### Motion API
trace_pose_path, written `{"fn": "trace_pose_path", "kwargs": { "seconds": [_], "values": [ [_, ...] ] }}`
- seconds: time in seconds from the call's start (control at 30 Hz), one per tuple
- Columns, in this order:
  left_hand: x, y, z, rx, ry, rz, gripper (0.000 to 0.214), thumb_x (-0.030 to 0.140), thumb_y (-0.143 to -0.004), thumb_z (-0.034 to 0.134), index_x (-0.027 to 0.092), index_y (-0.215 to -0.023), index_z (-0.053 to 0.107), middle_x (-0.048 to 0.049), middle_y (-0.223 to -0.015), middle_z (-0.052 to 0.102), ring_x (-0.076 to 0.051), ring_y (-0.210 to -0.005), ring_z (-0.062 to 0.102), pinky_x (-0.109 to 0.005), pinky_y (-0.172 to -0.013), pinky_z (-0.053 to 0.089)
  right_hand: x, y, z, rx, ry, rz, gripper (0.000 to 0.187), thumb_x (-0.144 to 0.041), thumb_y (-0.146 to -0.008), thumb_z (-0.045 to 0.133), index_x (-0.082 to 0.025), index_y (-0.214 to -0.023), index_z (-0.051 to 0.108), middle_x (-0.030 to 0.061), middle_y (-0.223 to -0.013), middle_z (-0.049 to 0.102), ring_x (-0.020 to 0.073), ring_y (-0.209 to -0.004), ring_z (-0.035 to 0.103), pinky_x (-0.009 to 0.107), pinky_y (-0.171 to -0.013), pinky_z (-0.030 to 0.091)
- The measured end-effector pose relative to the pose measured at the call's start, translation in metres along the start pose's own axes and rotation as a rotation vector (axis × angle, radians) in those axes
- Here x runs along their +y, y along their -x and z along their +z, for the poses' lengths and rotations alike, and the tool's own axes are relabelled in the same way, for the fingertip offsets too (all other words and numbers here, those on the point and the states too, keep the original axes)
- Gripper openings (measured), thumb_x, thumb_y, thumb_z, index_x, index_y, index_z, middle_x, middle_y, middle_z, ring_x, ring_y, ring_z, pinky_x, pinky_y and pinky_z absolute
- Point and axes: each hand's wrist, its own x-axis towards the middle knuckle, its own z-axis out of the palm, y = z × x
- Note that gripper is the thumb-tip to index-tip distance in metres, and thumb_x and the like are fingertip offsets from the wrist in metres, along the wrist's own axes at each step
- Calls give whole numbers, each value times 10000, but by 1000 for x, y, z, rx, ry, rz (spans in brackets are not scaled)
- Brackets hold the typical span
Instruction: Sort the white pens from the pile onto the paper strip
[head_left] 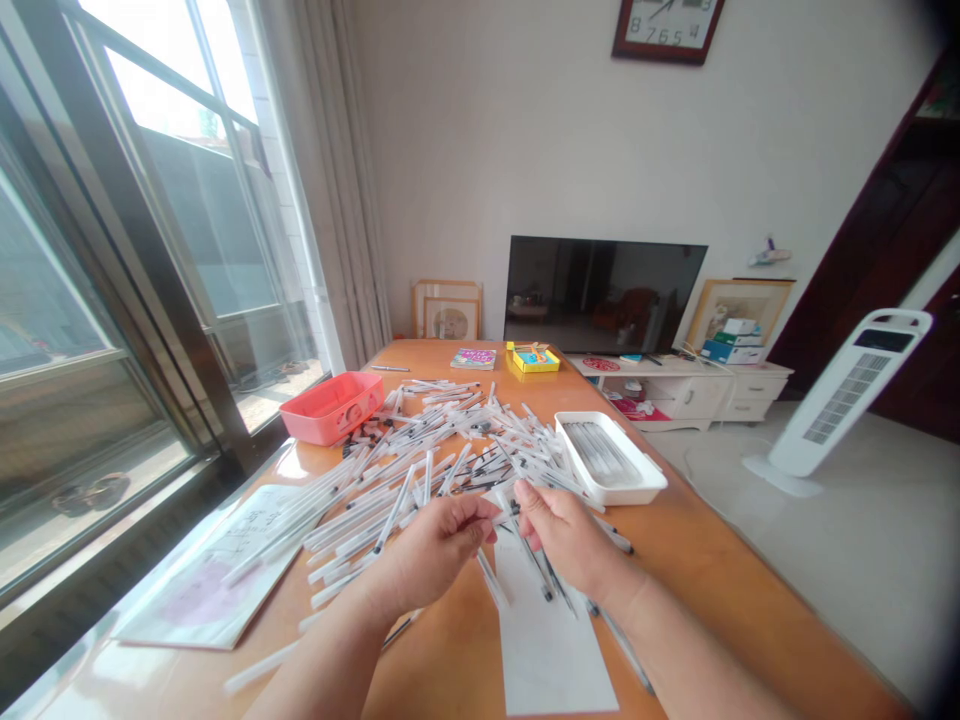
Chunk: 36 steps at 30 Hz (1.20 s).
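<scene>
My left hand (450, 540) and my right hand (562, 530) meet over a strip of white paper (551, 665), fingertips pinched. Between them is a clear pen piece with a black part (513, 509); fingers partly cover it, and I cannot tell whether it is one piece or two. Thin black refills and pen parts (546, 580) lie on the paper just under my right hand. A large heap of translucent pen barrels (442, 430) spreads across the wooden table beyond both hands. More barrels (337, 560) lie side by side to the left of my left hand.
A red plastic basket (319, 412) stands at the table's left edge. On the right, a white tray (651, 480) contains a row of pens. A booklet (202, 600) lies front left. Further back are a yellow box (541, 364) and a colourful booklet (472, 358).
</scene>
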Motion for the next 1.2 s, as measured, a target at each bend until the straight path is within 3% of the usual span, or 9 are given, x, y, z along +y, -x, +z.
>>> {"fn": "trace_pose_path", "kwargs": {
  "seconds": [0.13, 0.27, 0.47, 0.63, 0.73, 0.83, 1.07, 1.2],
  "values": [
    [-1, -1, -2, 4, 23, -21, 355, 462, -937, 541, 159, -1040, 693, -68, -914, 694, -164, -768, 557, -283, -704, 425, -6, 3, -7, 6, -9, -115, 392, -519, -980, 445, -205, -800, 596, -8, -688, 577, 154, -662, 511, 276, -613, 385],
    [0, 1, -2, 8, 28, -25, 361, 475, -929, 553, 167, -1049, 699, -67, -910, 702, -168, -775, 569, -282, -711, 429, -11, 7, -10, -31, 36, -163, 266, -418, -954, 511, -216, -789, 560, -29, -691, 531, 146, -660, 463, 265, -601, 363],
    [2, 1, 2, 2, 50, 10, 375, 478, -908, 590, 167, -1080, 708, -74, -916, 703, -173, -802, 588, -285, -748, 448, -6, 5, -6, -34, 68, -138, 429, -490, -978, 456, -223, -644, 416, -39, -583, 402, 139, -582, 382, 278, -552, 299],
    [1, 2, 0, 3, 42, 12, 357, 468, -938, 543, 167, -1053, 698, -71, -914, 699, -163, -775, 571, -286, -730, 441, -7, 4, -8, -51, 32, -95, 484, -563, -1002, 360, -220, -694, 507, -24, -598, 484, 148, -586, 442, 288, -579, 338],
    [2, 3, -2, -2, 23, 8, 337, 450, -947, 531, 172, -1043, 696, -69, -924, 701, -161, -772, 567, -290, -738, 440, -10, 6, -12, -44, 41, -138, 411, -522, -1002, 398, -220, -777, 561, -17, -675, 547, 153, -645, 484, 286, -615, 368],
    [3, 3, -1, 3, 27, 9, 334, 447, -942, 538, 171, -1041, 700, -70, -913, 701, -167, -779, 575, -288, -733, 440, -10, 8, -12, -50, 62, -178, 342, -485, -976, 473, -223, -769, 546, -28, -672, 528, 148, -642, 461, 279, -604, 362],
    [3, 2, 1, 13, 17, 30, 323, 431, -922, 576, 163, -1055, 697, -64, -908, 690, -164, -791, 576, -285, -756, 450, -3, 3, -1, -18, 15, -110, 485, -582, -962, 446, -224, -635, 462, -32, -547, 429, 143, -545, 410, 284, -527, 316],
    [1, 2, 0, 18, -13, 12, 319, 435, -942, 535, 169, -1029, 687, -51, -874, 673, -155, -752, 556, -282, -717, 440, -6, 3, -6, -20, 16, -95, 471, -566, -993, 381, -217, -724, 548, -16, -600, 518, 151, -580, 469, 288, -564, 355]
  ]
}}
